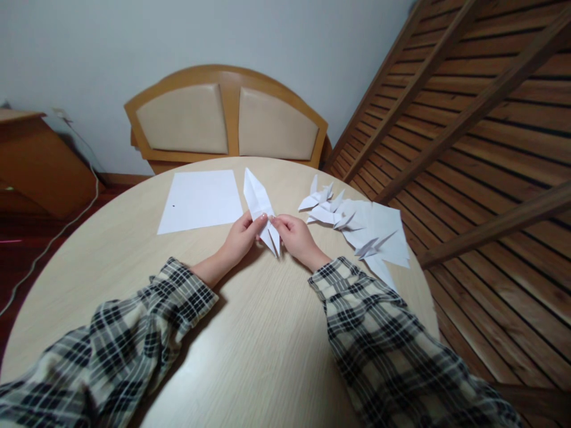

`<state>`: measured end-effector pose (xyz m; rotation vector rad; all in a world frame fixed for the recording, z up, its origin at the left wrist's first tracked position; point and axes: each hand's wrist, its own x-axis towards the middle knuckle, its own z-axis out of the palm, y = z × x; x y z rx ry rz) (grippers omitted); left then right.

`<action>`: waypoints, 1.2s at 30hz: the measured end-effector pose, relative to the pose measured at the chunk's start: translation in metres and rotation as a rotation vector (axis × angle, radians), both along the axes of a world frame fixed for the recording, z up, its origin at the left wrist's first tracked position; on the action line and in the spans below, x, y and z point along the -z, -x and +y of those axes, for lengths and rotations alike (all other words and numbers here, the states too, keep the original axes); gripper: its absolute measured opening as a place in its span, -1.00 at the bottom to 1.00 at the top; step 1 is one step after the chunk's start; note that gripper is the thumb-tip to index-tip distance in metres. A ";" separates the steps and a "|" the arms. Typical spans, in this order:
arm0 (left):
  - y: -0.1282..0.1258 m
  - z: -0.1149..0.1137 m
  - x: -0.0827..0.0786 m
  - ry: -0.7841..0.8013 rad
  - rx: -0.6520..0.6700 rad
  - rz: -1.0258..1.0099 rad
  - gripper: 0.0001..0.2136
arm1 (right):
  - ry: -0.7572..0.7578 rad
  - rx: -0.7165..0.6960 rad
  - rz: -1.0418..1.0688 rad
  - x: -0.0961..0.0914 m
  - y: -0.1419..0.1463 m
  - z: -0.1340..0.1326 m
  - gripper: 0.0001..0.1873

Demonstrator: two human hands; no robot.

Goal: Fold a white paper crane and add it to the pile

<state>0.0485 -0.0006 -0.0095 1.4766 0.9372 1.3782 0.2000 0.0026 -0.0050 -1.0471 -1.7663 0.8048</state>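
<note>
A folded white paper (257, 191), long and diamond-shaped, is held up over the middle of the table. Its lower end splits into two narrow points. My left hand (243, 236) pinches its left edge, with the thumb on top. From the other side my right hand (297, 238) grips the right edge, its thumb close to the left one. The fingers under the paper are mostly hidden. Right of my hands lie several folded paper cranes (325, 209), some resting on loose white paper (387, 229).
A flat white sheet (203, 199) with a small dark spot lies on the round wooden table (250, 356), left of my hands. Behind the table stands a padded headboard (232, 113). A slatted wooden panel (482, 148) slopes along the right side. A pale cable (57, 235) runs down the left.
</note>
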 end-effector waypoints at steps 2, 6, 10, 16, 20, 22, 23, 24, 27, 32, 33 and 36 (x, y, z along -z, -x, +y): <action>0.000 -0.001 -0.001 0.007 0.006 -0.022 -0.80 | 0.012 0.011 -0.015 0.000 -0.001 -0.001 -0.53; 0.001 -0.001 -0.002 0.039 0.007 -0.067 -0.76 | 0.087 -0.002 -0.050 -0.003 -0.003 -0.007 -0.44; 0.002 0.003 0.001 0.104 0.002 -0.187 -0.76 | 0.096 -0.055 -0.065 -0.004 -0.002 -0.012 -0.55; 0.000 0.007 0.004 0.165 0.076 -0.290 -0.78 | 0.027 -0.080 -0.174 -0.002 0.001 -0.010 -0.56; 0.000 0.006 0.002 0.156 0.049 -0.304 -0.79 | 0.038 -0.056 -0.158 -0.002 0.003 -0.010 -0.57; 0.000 0.005 0.001 0.159 0.043 -0.305 -0.80 | 0.103 -0.073 -0.110 -0.003 0.004 -0.011 -0.57; 0.000 0.005 0.001 0.166 0.049 -0.304 -0.80 | 0.152 -0.095 -0.076 -0.003 0.004 -0.012 -0.58; 0.001 0.006 0.001 0.175 0.055 -0.304 -0.79 | 0.204 -0.124 -0.039 -0.003 0.004 -0.012 -0.60; 0.002 0.006 0.003 0.196 0.053 -0.317 -0.76 | 0.301 -0.219 0.047 -0.002 0.004 -0.012 -0.69; 0.002 0.007 0.004 0.191 0.027 -0.317 -0.76 | 0.343 -0.247 0.071 -0.002 0.004 -0.010 -0.75; 0.002 0.007 0.004 0.192 0.021 -0.317 -0.76 | 0.341 -0.236 0.066 -0.002 0.004 -0.010 -0.75; 0.002 0.007 0.003 0.194 0.002 -0.311 -0.76 | 0.325 -0.190 0.034 -0.005 0.005 -0.012 -0.75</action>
